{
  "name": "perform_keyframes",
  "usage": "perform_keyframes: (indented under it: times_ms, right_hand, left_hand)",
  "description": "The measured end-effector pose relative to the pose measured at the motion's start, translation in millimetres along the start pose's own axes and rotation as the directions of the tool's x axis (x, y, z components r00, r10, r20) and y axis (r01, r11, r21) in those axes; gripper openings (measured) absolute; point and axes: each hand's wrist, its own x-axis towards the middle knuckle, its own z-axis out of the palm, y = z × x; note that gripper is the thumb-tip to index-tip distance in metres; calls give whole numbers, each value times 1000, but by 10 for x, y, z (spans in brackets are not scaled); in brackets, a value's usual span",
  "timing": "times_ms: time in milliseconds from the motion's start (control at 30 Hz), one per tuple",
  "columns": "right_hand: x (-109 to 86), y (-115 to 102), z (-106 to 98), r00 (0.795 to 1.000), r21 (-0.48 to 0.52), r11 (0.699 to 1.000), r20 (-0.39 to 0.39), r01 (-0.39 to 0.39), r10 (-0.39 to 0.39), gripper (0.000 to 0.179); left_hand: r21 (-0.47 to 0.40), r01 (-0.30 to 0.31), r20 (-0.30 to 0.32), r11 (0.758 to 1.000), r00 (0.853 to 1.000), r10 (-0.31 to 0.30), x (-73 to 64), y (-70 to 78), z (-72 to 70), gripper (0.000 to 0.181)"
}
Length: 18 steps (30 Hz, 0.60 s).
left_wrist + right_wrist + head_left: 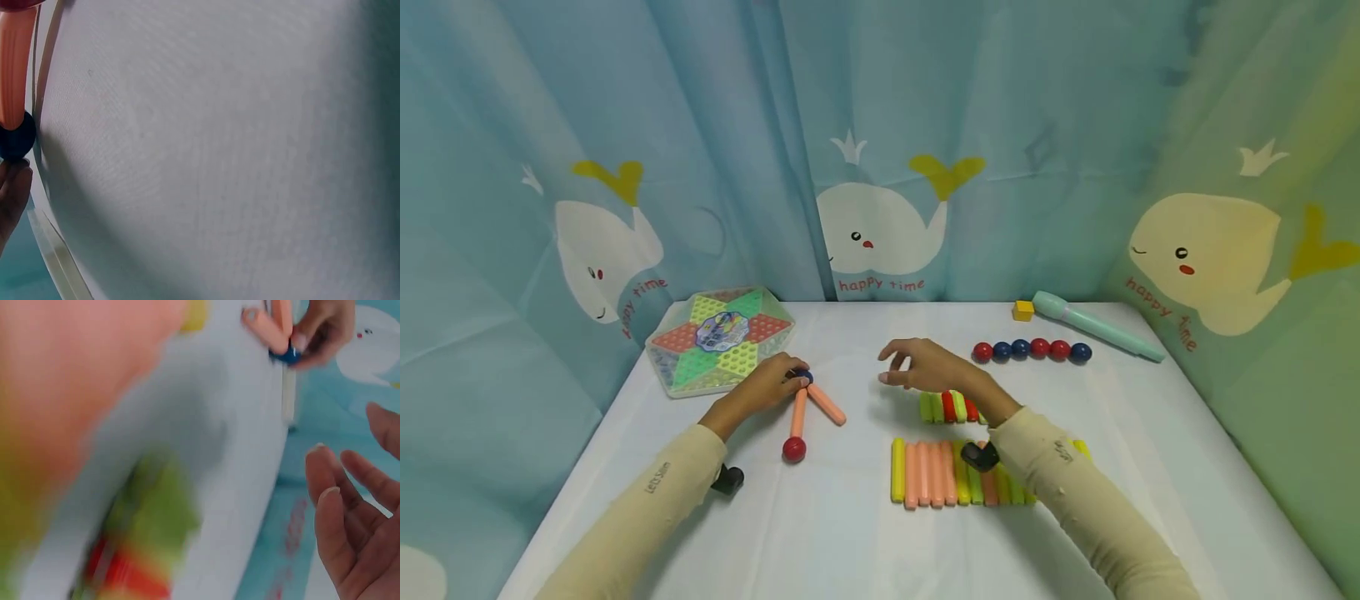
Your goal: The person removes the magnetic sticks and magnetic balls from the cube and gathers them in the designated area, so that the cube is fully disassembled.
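Note:
My left hand (775, 379) pinches a dark blue ball (805, 377) between thumb and fingers. Two salmon-pink rods join that ball: one rod (798, 414) runs to a red ball (793, 450), while the other rod (827, 404) slants right with a bare end. In the left wrist view, the blue ball (17, 137) sits at the left edge against the fingertips. My right hand (925, 364) hovers above the table with loosely bent, parted fingers and nothing between them. Below it lies a row of short green and red sticks (949, 407), partly covered by the forearm.
Longer yellow, pink and green rods (928, 473) lie side by side under the right forearm. Red and blue balls (1039, 349) line up behind. Farther back are a yellow cube (1022, 311) and a mint-green wand (1097, 325). A star-patterned game box (673, 385) stands left.

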Motion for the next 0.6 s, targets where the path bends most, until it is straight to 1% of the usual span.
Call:
perform_keyframes:
  times_ms: [100, 167, 233, 400, 500, 600]
  right_hand:
    - [363, -145, 199, 1000, -58, 998, 31, -3, 5, 46]
    - [538, -202, 338, 999, -77, 997, 47, -5, 9, 47]
    - [666, -249, 466, 997, -93, 996, 71, -17, 24, 47]
    - [832, -300, 679, 992, -97, 995, 121, -31, 43, 45]
    - [887, -322, 727, 989, -110, 993, 138, -29, 44, 49]
    - [931, -342, 725, 987, -140, 990, 157, -12, 35, 55]
  left_hand:
    - [-17, 22, -2, 1000, 1000, -22, 22, -16, 4, 34]
    - [-29, 28, -5, 999, 1000, -28, 39, -15, 6, 34]
    - [-38, 27, -12, 999, 1000, -27, 50, -17, 7, 32]
    - [-45, -1, -13, 999, 1000, 0, 60, -23, 8, 29]
    - [-53, 8, -7, 999, 1000, -8, 56, -32, 4, 28]
    - [-51, 21, -15, 998, 1000, -22, 42, -50, -5, 27]
